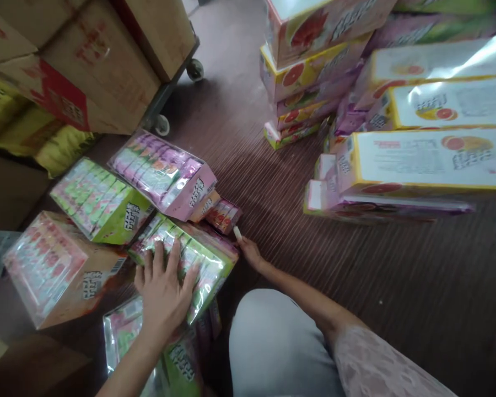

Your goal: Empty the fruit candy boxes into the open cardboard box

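- Floor (240, 149): dark reddish-brown, finely ribbed; wheeled dolly (179, 71) at upper left, two wheels (195, 70) visible, carrying cardboard cartons (103, 60) with red print, too blurred to read.
- Labels: bold outlined characters on the film-wrapped packs, illegible; grapefruit pictures on the cartons stacked at right (294, 76).
- Counts: three green packs (one under the left hand, one farther left (101, 198), one at bottom (182, 361)); one lilac pack (161, 171); one orange pack (62, 264); three white-faced cartons (430, 160) with yellow edges, lying in a row at right.
- Handled green pack (210, 267): in front of the knee, near the lilac pack; clear film with strong glare, rows of small packets visible beneath.
- Left hand (163, 292): palm down, fingers spread on its top, not clenched.
- Right hand (250, 251): just beside its far end; cannot tell whether grasping.
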Available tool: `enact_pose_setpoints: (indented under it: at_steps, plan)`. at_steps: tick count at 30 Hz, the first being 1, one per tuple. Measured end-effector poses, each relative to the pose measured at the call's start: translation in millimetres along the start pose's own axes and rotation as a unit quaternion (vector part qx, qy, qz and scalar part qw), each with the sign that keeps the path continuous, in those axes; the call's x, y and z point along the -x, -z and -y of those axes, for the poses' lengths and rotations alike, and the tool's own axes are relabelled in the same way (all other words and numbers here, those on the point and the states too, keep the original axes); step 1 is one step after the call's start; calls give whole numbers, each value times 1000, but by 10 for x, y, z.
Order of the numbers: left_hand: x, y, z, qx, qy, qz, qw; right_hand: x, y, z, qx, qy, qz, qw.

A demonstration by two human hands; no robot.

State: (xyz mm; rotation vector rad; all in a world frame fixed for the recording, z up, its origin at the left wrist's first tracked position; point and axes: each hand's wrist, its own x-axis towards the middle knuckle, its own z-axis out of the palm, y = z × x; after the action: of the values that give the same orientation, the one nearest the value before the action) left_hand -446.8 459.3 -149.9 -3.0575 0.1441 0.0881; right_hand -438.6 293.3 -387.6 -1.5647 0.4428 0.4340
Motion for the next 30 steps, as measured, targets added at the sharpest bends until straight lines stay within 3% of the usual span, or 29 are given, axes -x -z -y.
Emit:
enact_pose_setpoints:
  at_steps: [6,9,11,16,19,23,27,30]
  plan:
    - [279,-5,272,-2,-107,-5,994,627,-180,-339,-11,-27,31,999]
    - [351,6,328,-9,-146,-1,989,687,-194,-370,8,-46,51,998]
    - [361,10,330,-17,-152,-4,988,539,-148,-295,40,-57,54,996]
    - [355,1,327,-26,-163,-16,986,-161,-24,106,164,-38,76,983]
    - [359,-2,332,-26,-165,-12,986,-332,-64,261,223,-3,117,968]
    - [350,2,318,-19,-154,-1,988,83,-41,159,285,20,183,941]
    - [345,6,305,-4,-151,-5,988,672,236,-6,329,6,221,918]
    - [348,12,308,8,-160,-7,987,662,414,112,351,-13,193,916]
